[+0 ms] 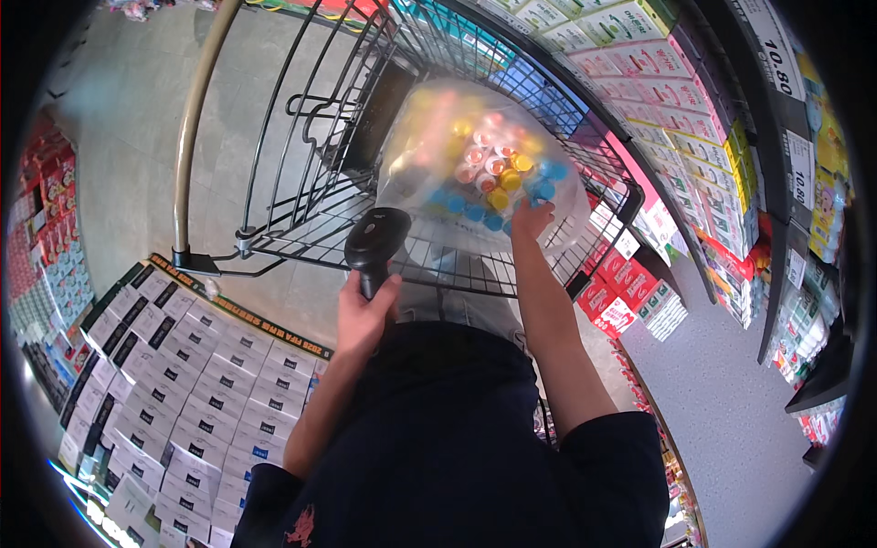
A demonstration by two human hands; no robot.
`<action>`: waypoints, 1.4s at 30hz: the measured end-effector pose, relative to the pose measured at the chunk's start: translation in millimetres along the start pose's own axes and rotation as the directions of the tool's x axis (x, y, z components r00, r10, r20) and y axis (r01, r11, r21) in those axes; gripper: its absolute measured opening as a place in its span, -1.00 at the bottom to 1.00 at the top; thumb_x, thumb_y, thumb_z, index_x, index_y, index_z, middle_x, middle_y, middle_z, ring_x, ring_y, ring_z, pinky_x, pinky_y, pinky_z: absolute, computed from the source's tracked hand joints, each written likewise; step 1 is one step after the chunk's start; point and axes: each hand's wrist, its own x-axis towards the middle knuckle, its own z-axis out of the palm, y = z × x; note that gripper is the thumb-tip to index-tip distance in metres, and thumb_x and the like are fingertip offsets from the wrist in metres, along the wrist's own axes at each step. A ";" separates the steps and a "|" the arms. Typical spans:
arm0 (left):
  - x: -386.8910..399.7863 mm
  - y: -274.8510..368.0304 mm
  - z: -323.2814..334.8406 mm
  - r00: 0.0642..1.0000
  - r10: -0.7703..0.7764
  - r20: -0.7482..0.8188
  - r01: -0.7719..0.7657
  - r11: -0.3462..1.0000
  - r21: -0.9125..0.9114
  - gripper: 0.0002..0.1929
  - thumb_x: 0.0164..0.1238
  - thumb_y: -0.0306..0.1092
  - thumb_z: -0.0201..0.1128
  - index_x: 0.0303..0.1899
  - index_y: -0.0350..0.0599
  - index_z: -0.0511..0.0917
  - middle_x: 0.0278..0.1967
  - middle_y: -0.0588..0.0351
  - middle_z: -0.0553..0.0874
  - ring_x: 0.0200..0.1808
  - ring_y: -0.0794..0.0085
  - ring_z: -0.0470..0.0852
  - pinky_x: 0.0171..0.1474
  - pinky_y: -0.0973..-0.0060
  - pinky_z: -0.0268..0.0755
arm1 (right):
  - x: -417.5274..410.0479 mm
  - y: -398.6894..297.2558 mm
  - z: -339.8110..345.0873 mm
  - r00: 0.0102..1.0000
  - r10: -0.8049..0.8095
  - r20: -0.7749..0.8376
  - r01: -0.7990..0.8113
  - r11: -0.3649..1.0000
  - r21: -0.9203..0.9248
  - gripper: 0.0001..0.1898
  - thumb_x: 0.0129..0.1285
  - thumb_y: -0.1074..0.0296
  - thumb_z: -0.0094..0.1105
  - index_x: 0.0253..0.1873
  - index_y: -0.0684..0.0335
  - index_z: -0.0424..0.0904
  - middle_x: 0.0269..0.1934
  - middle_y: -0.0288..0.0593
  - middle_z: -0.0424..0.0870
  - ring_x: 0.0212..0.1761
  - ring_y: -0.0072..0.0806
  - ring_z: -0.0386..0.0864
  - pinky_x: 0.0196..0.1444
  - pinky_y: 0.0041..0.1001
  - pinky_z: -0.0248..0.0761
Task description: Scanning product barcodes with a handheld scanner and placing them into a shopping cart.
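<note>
My left hand [365, 312] grips the handle of a black handheld barcode scanner [377, 240], its head pointing away from me. Ahead is a black wire shopping cart [452, 274] holding a large clear plastic bag [418, 144]. Small bottles fill the bag, among them ones with blue caps [493, 222], yellow caps [510, 179] and white-and-orange tops [495, 165]. My right hand [532, 218] is at the bag's near right part, fingers beside the blue caps. Whether those fingers close on a bottle cannot be made out.
Shelves of stacked cartons [685, 123] with price tags [771, 48] run along the right. Red boxes [623, 281] sit low beside the cart. At left stand a stack of white boxes [205, 404] and a tan pole [195, 130]. Grey floor [123, 157] lies beyond them.
</note>
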 end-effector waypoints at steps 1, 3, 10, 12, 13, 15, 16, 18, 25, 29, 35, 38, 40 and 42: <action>-0.7 -0.4 -0.8 1.000 -0.009 -0.002 0.009 1.000 -0.002 -0.66 0.31 -0.32 0.28 0.03 -0.26 0.47 -0.49 0.18 0.54 -0.58 0.57 0.49 -0.49 0.59 0.36 | 0.1 -2.6 1.1 0.999 0.046 0.003 -0.046 0.999 0.011 -0.36 0.10 0.24 0.32 0.16 0.42 0.16 0.06 0.39 0.32 0.05 0.23 0.47 0.09 -0.09 0.42; -0.2 -0.5 -1.3 1.000 -0.014 -0.003 0.014 1.000 0.016 -0.66 0.31 -0.31 0.28 0.03 -0.26 0.47 -0.49 0.18 0.54 -0.57 0.57 0.49 -0.48 0.59 0.35 | 6.1 -5.9 2.4 0.998 0.054 0.015 -0.054 0.998 0.014 -0.35 0.10 0.23 0.32 0.15 0.43 0.14 0.07 0.39 0.31 0.05 0.23 0.48 0.10 -0.08 0.43; 3.3 -2.7 -3.1 0.999 -0.047 -0.004 0.047 0.994 0.103 -0.68 0.32 -0.35 0.25 0.03 -0.27 0.47 -0.48 0.18 0.54 -0.55 0.59 0.49 -0.45 0.60 0.35 | 26.0 -3.2 14.8 0.997 0.082 -0.002 -0.082 0.997 0.005 -0.40 0.09 0.26 0.32 0.05 0.43 0.14 0.03 0.30 0.31 -0.02 0.19 0.52 0.03 -0.04 0.48; 4.1 -3.8 -3.7 0.998 -0.059 -0.005 0.059 0.988 0.143 -0.69 0.32 -0.36 0.24 0.03 -0.26 0.47 -0.48 0.18 0.54 -0.55 0.59 0.50 -0.45 0.60 0.35 | 30.5 -0.6 18.8 0.996 0.090 -0.007 -0.090 0.996 -0.012 -0.38 0.07 0.25 0.34 0.05 0.44 0.13 0.03 0.31 0.31 -0.01 0.19 0.51 0.04 -0.05 0.48; 4.8 -4.5 -3.4 0.998 -0.070 -0.006 0.070 0.981 0.180 -0.70 0.32 -0.38 0.23 0.03 -0.25 0.47 -0.48 0.18 0.54 -0.54 0.60 0.50 -0.45 0.60 0.35 | 33.3 1.9 20.8 0.995 0.094 -0.013 -0.094 0.995 -0.030 -0.36 0.05 0.24 0.36 0.06 0.44 0.12 0.03 0.31 0.31 0.01 0.19 0.50 0.05 -0.06 0.49; 6.1 -5.7 -0.1 0.999 -0.048 -0.016 0.050 0.989 0.140 -0.75 0.29 -0.36 0.26 -0.07 -0.23 0.49 -0.53 0.23 0.54 -0.56 0.63 0.48 -0.48 0.62 0.32 | 40.3 6.9 24.5 0.996 0.087 -0.015 -0.087 0.996 -0.016 -0.33 0.02 0.21 0.38 0.05 0.45 0.13 0.03 0.31 0.31 0.00 0.19 0.50 0.05 -0.06 0.48; 6.4 -5.8 1.0 0.999 -0.023 -0.025 0.025 0.995 0.098 -0.78 0.26 -0.33 0.30 -0.16 -0.22 0.51 -0.58 0.28 0.53 -0.58 0.66 0.46 -0.51 0.63 0.29 | 42.6 10.3 26.8 0.997 0.077 -0.020 -0.077 0.997 0.001 -0.30 -0.02 0.19 0.41 0.04 0.45 0.13 0.03 0.32 0.31 0.00 0.18 0.50 0.05 -0.06 0.47; 7.2 -4.5 -1.9 0.998 -0.066 -0.017 0.068 0.985 0.157 -0.75 0.29 -0.38 0.26 -0.06 -0.23 0.49 -0.54 0.24 0.54 -0.56 0.63 0.48 -0.48 0.62 0.32 | 44.8 15.3 32.8 0.998 0.053 -0.022 -0.053 0.999 0.011 -0.29 -0.03 0.17 0.42 0.03 0.47 0.15 0.02 0.31 0.32 0.00 0.18 0.49 0.04 -0.06 0.46; 3.5 0.8 -2.0 0.989 -0.145 -0.030 0.147 0.943 0.299 -0.70 0.30 -0.44 0.24 0.04 -0.22 0.47 -0.53 0.22 0.54 -0.57 0.60 0.49 -0.45 0.61 0.34 | 57.4 22.2 54.3 0.996 0.081 -0.032 -0.079 0.995 0.054 -0.29 -0.08 0.13 0.46 0.00 0.53 0.25 -0.06 0.29 0.40 0.02 0.14 0.47 0.06 -0.08 0.41; 5.7 4.0 8.0 0.990 -0.141 0.013 0.129 0.941 0.312 -0.70 0.30 -0.43 0.24 0.03 -0.22 0.48 -0.52 0.22 0.54 -0.57 0.61 0.50 -0.46 0.61 0.34 | 81.4 41.9 51.8 0.996 0.008 -0.083 -0.006 1.000 0.026 -0.32 -0.08 0.15 0.46 -0.02 0.51 0.28 -0.06 0.30 0.42 0.02 0.13 0.46 0.07 -0.10 0.40; -1.4 3.9 3.2 0.994 -0.109 0.006 0.102 0.952 0.287 -0.73 0.30 -0.40 0.24 0.00 -0.22 0.49 -0.53 0.22 0.54 -0.57 0.61 0.49 -0.48 0.61 0.34 | 36.8 -7.4 -1.2 0.979 -0.195 -0.052 0.195 0.981 -0.001 -0.46 0.04 0.31 0.36 0.04 0.43 0.31 0.02 0.23 0.43 0.07 0.10 0.44 0.13 -0.09 0.33; -2.9 3.8 8.5 1.000 -0.004 -0.005 0.005 0.982 0.188 -0.79 0.25 -0.33 0.31 -0.21 -0.20 0.49 -0.60 0.27 0.52 -0.60 0.64 0.46 -0.52 0.61 0.30 | 26.1 -13.6 -33.8 0.784 -0.584 -0.212 0.547 0.810 -0.211 -0.41 0.08 0.35 0.34 0.16 0.42 0.28 0.10 0.22 0.40 0.20 0.07 0.36 0.26 -0.09 0.23; -9.3 13.4 18.7 0.997 0.059 0.043 -0.065 0.985 0.157 -0.79 0.26 -0.34 0.30 -0.20 -0.22 0.49 -0.60 0.27 0.51 -0.60 0.65 0.46 -0.53 0.62 0.29 | 44.1 17.7 -34.0 0.879 -0.400 -0.261 0.321 0.899 -0.297 -0.25 0.06 0.24 0.36 0.27 0.47 0.20 0.21 0.24 0.33 0.33 0.03 0.26 0.36 -0.11 0.12; -12.2 12.7 17.8 0.994 0.086 0.066 -0.095 0.984 0.150 -0.77 0.29 -0.37 0.28 -0.11 -0.25 0.49 -0.56 0.23 0.53 -0.60 0.62 0.47 -0.53 0.61 0.31 | 64.7 39.4 -17.9 0.927 -0.265 -0.264 0.196 0.945 -0.262 -0.25 0.05 0.26 0.38 0.26 0.52 0.22 0.19 0.25 0.37 0.27 0.03 0.34 0.30 -0.16 0.21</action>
